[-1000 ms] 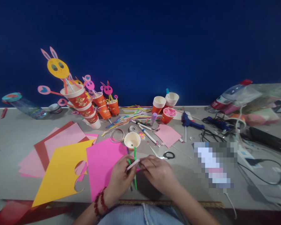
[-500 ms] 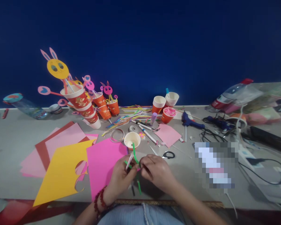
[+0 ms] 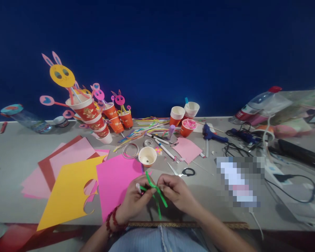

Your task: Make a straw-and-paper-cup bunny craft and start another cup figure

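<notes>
Between my left hand point(image 3: 138, 196) and my right hand point(image 3: 176, 189), green pipe cleaners point(image 3: 162, 200) are bent and crossed over one another. My left thumb and fingers pinch them, and a white stick point(image 3: 138, 188) pokes up between the fingers of that hand. The right fingertips close on the green strands where they cross; the exact grip is partly hidden. Just beyond my hands stands a paper cup point(image 3: 147, 156), with a small dark hole visible in its bottom. Scissors point(image 3: 182, 171) lie half-spread past my right hand.
Coloured paper sheets point(image 3: 118, 185) spread to the left. Behind them stand stacked cups with rabbit figures point(image 3: 85, 108). Loose coloured sticks point(image 3: 147, 131), markers point(image 3: 165, 149) and tape rolls point(image 3: 130, 151) lie farther back. A glue gun point(image 3: 212, 134), cables and bottle point(image 3: 257, 105) are at right.
One green strand has swung away from the cup and now slants down to the right, across the others. The white stick shows less above my left hand. Both hands keep nearly the same place.
</notes>
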Available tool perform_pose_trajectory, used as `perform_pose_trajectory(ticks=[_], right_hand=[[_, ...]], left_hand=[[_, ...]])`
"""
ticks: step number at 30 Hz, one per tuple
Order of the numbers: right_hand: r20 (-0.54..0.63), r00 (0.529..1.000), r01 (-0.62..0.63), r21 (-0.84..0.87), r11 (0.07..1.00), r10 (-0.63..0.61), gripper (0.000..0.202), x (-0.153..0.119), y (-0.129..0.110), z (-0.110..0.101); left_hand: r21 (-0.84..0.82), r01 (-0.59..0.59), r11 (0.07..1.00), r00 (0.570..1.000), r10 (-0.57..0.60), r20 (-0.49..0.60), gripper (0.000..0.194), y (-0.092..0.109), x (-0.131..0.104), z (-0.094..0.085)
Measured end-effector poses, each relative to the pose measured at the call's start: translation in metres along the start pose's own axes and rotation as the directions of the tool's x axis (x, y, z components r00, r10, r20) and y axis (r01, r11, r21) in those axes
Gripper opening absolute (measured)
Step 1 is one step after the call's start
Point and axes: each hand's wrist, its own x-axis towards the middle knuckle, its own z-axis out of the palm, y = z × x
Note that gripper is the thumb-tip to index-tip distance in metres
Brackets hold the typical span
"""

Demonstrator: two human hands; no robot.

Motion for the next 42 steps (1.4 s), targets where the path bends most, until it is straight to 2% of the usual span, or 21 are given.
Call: perform_pose_trajectory(ticks=[2, 4, 7, 9, 11, 16, 20, 23, 26, 28, 29, 31, 33, 35, 36, 38, 40, 42], right_hand=[[0.033, 0.999, -0.045, 0.082, 0.996, 0.042, 0.015, 0.000, 0.001, 0.002], [0.041, 0.998, -0.045, 0.079, 0.996, 0.042, 0.016, -0.001, 0.000, 0.003], [-0.023, 0.996, 0.083, -0.153, 0.985, -0.088, 0.017, -0.004, -0.006, 0.000], [-0.051, 0.978, 0.177, -0.329, 0.928, -0.205, 0.017, -0.007, -0.011, -0.002], [-0.056, 0.955, 0.238, -0.434, 0.869, -0.290, 0.016, -0.010, -0.015, -0.003], [-0.026, 0.909, 0.307, -0.630, 0.713, -0.415, 0.013, -0.013, -0.019, -0.003], [0.060, 0.866, 0.375, -0.734, 0.565, -0.497, 0.014, -0.009, -0.017, -0.005], [0.150, 0.847, 0.413, -0.788, 0.456, -0.509, 0.017, -0.006, -0.015, -0.005], [0.203, 0.820, 0.454, -0.800, 0.392, -0.536, 0.017, -0.004, -0.014, -0.005], [0.191, 0.813, 0.474, -0.767, 0.433, -0.551, 0.019, -0.002, -0.014, -0.003], [0.167, 0.823, 0.472, -0.734, 0.489, -0.543, 0.020, -0.001, -0.014, -0.002], [0.084, 0.874, 0.422, -0.623, 0.659, -0.479, 0.022, 0.002, -0.013, 0.000], [-0.045, 0.941, 0.287, -0.426, 0.858, -0.336, 0.020, 0.007, -0.009, 0.000], [-0.145, 0.975, 0.134, -0.220, 0.966, -0.168, 0.019, 0.009, -0.003, -0.002], [-0.175, 0.979, 0.080, -0.144, 0.986, -0.105, 0.020, 0.009, 0.000, -0.005], [-0.189, 0.981, 0.033, -0.061, 0.998, -0.044, 0.024, 0.004, 0.007, -0.011], [-0.200, 0.980, 0.014, -0.014, 1.000, -0.016, 0.024, -0.004, 0.014, -0.019], [-0.248, 0.968, 0.010, -0.055, 0.998, -0.023, 0.024, -0.014, 0.022, -0.028]], left_hand=[[-0.036, -0.019, 0.999, 1.000, 0.019, 0.001, 0.014, -0.005, -0.001, -0.001], [-0.072, -0.008, 0.997, 1.000, 0.008, -0.006, 0.015, -0.007, -0.002, -0.001], [-0.096, 0.092, 0.991, 0.995, -0.095, -0.030, 0.015, -0.006, -0.002, 0.000], [-0.093, 0.156, 0.983, 0.987, -0.159, -0.033, 0.013, -0.003, -0.001, -0.001], [-0.069, 0.175, 0.982, 0.984, -0.177, -0.029, 0.015, 0.002, 0.000, -0.002], [0.073, 0.061, 0.995, 0.998, -0.059, -0.035, 0.012, 0.013, 0.004, -0.005], [0.184, 0.007, 0.983, 1.000, -0.011, 0.018, 0.012, 0.018, 0.005, -0.007], [0.290, -0.057, 0.955, 0.997, 0.041, 0.061, 0.007, 0.021, 0.005, -0.008], [0.313, -0.100, 0.945, 0.990, 0.065, 0.121, 0.010, 0.021, 0.005, -0.009], [0.272, -0.095, 0.958, 0.988, 0.056, 0.146, 0.012, 0.021, 0.005, -0.011], [0.245, -0.083, 0.966, 0.988, 0.047, 0.150, 0.013, 0.021, 0.005, -0.011], [0.182, -0.068, 0.981, 0.989, 0.041, 0.144, 0.014, 0.022, 0.005, -0.013], [0.096, -0.092, 0.991, 0.981, 0.073, 0.182, 0.014, 0.023, 0.003, -0.015], [0.001, -0.135, 0.991, 0.968, 0.132, 0.211, 0.013, 0.025, 0.002, -0.017], [-0.045, -0.149, 0.988, 0.968, 0.155, 0.199, 0.012, 0.025, 0.002, -0.018], [-0.128, -0.128, 0.984, 0.989, 0.136, 0.058, 0.010, 0.024, 0.003, -0.019], [-0.229, -0.066, 0.971, 0.997, 0.053, -0.063, 0.009, 0.019, 0.005, -0.020], [-0.346, 0.023, 0.938, 0.996, -0.050, -0.068, 0.013, 0.014, 0.006, -0.019]])
